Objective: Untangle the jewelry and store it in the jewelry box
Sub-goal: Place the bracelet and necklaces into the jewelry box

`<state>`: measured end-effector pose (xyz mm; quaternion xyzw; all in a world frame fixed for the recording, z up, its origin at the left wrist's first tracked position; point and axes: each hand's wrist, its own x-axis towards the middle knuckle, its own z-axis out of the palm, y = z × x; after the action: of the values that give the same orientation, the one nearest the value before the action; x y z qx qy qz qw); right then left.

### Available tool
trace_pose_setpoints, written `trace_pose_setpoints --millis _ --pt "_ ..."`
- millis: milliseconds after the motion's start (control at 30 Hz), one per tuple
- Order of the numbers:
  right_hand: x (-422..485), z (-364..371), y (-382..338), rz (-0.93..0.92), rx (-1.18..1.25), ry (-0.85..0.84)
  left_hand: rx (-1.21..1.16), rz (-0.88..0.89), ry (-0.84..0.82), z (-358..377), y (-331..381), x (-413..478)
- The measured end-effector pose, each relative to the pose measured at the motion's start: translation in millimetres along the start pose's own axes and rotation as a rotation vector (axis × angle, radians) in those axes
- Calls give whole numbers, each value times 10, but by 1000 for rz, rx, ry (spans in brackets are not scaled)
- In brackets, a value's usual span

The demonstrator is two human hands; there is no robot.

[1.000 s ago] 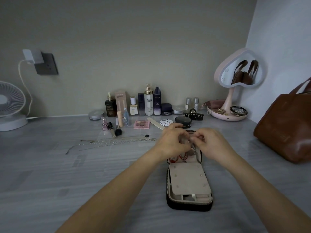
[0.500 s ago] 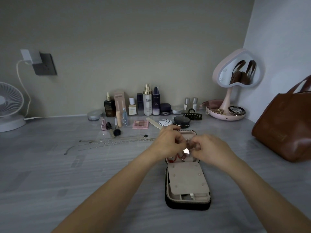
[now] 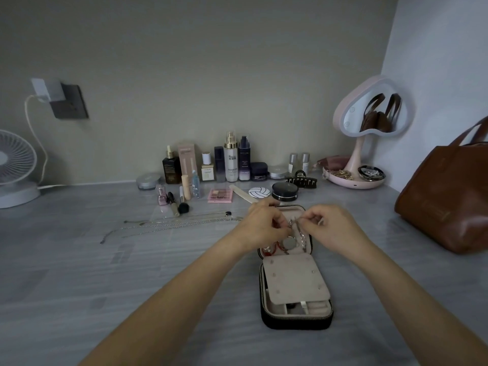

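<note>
Partway. Pinched between left hand [image 3: 261, 226] and right hand [image 3: 334, 229], over jewelry box [image 3: 295, 320]: apparently tangled bracelet [image 3: 303, 237]. Outstanding: necklaces [image 3: 179, 224].

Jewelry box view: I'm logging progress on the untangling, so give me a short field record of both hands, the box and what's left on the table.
jewelry box: open on the table, beige flap over near half
left hand: pinches the silver jewelry piece above the box's far half
right hand: pinches the same piece from the other side
far half: round silver item and red item inside
loose chains: laid out on the table, left of the box
</note>
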<state>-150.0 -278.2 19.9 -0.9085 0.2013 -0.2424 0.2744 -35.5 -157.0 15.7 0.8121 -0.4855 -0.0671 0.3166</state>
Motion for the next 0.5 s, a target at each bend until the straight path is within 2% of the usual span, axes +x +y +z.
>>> trace_pose_setpoints --millis 133,367,500 --pt "42 -16 17 4 4 56 17 -8 -3 3 4 3" --pt "117 5 -13 -67 63 20 27 75 139 80 57 71" --pt "128 0 -4 -33 32 47 -15 41 195 113 57 92"
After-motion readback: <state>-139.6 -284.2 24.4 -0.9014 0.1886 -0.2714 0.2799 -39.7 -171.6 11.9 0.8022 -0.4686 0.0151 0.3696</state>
